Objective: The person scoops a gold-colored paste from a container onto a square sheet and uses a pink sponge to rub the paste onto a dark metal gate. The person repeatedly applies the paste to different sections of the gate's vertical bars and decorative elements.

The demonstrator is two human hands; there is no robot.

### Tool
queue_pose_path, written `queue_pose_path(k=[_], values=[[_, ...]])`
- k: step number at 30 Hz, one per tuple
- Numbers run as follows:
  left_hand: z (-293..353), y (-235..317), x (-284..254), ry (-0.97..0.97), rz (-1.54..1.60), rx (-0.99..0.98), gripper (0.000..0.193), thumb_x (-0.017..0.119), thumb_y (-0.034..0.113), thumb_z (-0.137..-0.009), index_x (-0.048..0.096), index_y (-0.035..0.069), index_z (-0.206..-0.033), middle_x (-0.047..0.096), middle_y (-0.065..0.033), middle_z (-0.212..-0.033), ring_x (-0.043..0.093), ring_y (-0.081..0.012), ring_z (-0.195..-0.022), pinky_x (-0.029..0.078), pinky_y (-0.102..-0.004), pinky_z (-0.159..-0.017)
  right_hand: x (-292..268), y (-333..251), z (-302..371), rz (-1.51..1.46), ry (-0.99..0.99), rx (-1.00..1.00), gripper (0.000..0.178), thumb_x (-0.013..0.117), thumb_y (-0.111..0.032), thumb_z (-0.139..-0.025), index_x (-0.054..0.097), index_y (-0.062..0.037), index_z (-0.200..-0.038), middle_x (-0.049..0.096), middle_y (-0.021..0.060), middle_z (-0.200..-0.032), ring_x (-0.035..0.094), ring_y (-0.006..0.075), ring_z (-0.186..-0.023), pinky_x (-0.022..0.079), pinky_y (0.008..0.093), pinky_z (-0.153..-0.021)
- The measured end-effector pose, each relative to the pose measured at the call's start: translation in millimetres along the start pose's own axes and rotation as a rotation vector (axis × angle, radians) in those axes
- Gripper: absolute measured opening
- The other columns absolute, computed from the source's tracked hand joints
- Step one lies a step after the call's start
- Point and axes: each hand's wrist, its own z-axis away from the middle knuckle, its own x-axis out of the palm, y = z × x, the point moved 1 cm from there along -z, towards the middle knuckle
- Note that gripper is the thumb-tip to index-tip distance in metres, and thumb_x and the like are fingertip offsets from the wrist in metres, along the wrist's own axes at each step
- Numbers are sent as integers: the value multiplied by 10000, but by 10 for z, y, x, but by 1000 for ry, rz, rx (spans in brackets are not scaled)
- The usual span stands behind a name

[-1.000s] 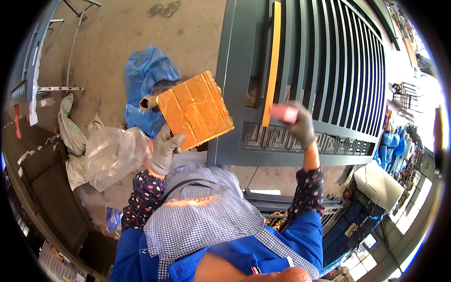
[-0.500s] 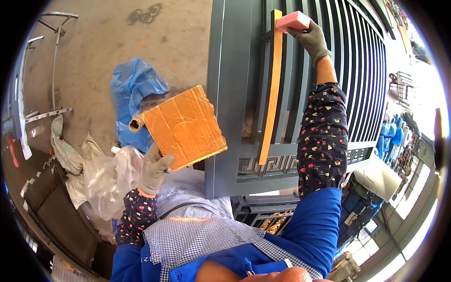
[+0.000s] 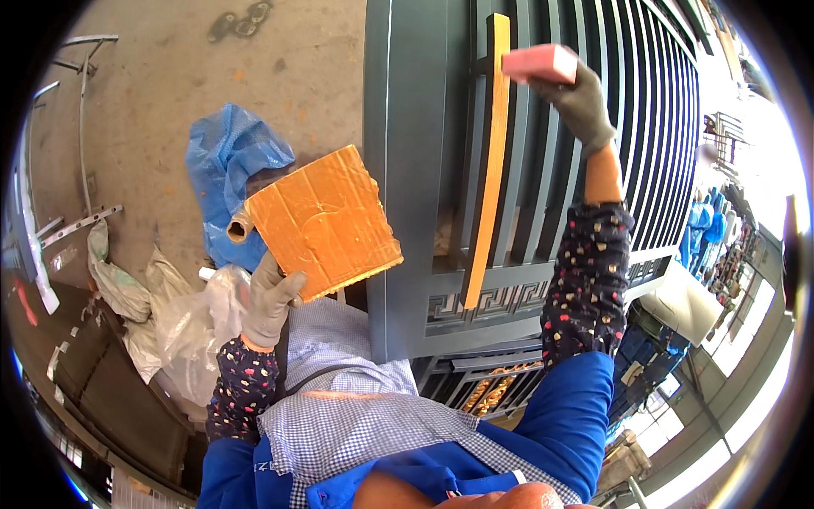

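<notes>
In a grey glove, my left hand (image 3: pixel 273 299) grips the lower left corner of a square cardboard piece (image 3: pixel 324 222) coated orange-gold. My gloved right hand (image 3: pixel 583 103) is wrapped round a pink sponge block (image 3: pixel 541 64), held beside the upper part of a gold-coloured bar (image 3: pixel 492 161). Whether the sponge touches the bar I cannot tell. The bar stands out along a dark grey slatted metal gate (image 3: pixel 405 187), which has a key-pattern band near its lower end.
Left of the gate, a cardboard tube (image 3: pixel 240 227) lies by blue plastic wrap (image 3: pixel 225 161) on the concrete floor (image 3: pixel 305 68). Clear plastic bags (image 3: pixel 191 327) and pale sacks (image 3: pixel 119 284) sit nearby. A metal frame (image 3: pixel 85 127) stands at far left; a white foam roll (image 3: pixel 685 310) is at right.
My right hand has drawn back slightly toward me and to the right with the sponge. The gate and cardboard appear slightly further left in view.
</notes>
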Motion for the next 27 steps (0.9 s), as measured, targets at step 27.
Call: queue_pose_path(k=[27], values=[[-23,96,83,-37,-2,17,586,742,261,-894,522,-14,-1363,704,-34,-1073,550,-19,-635,404,-149,-524,-171,-169,287,29,-143,22,376,837,-132,-787,686,-54,-1122,734,88,-990,709,198,-916,557,317,-846]])
